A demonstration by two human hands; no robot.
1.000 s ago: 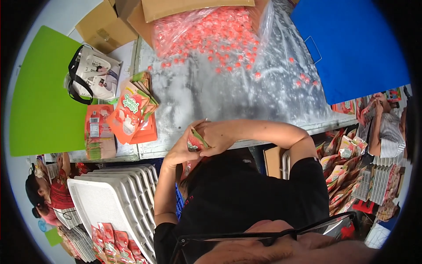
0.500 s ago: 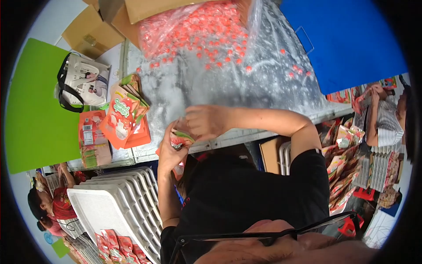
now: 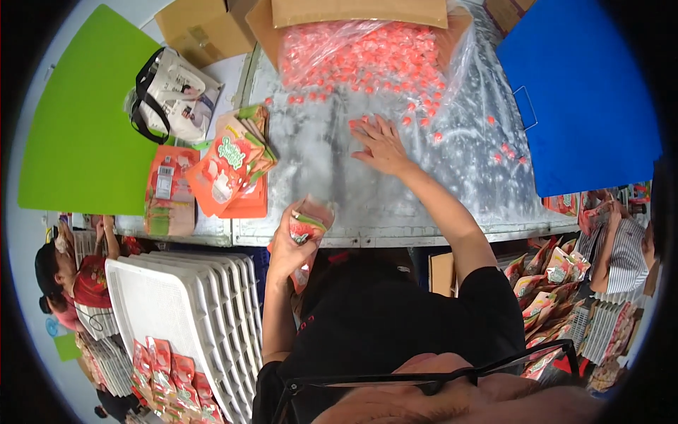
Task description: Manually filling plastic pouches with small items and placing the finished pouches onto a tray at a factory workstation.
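My left hand (image 3: 286,247) grips an upright red and green pouch (image 3: 308,220) at the table's front edge, its clear top end facing up. Farther off, my right hand (image 3: 382,146) reaches over the metal tabletop (image 3: 311,152) with fingers spread, palm down. A small red wrapped candy shows at its fingertips; whether they touch it I cannot tell. Beyond lies a heap of red wrapped candies (image 3: 360,60), spilling from a plastic-lined cardboard box (image 3: 360,11). Left of my hands, flat pouches (image 3: 227,166) are fanned in a stack, beside another pouch stack (image 3: 169,185).
A tote bag (image 3: 185,99) stands behind the stacks, by a green board (image 3: 85,120). A blue board (image 3: 586,92) borders the right side. White trays (image 3: 159,283) stand lower left, with filled pouches (image 3: 173,378). More pouches (image 3: 547,283) lie lower right. Co-workers are at both sides.
My right hand has left the pouch's mouth and stretched out toward the candies, its fingers spreading. My left hand keeps hold of the pouch. The whole view has shifted.
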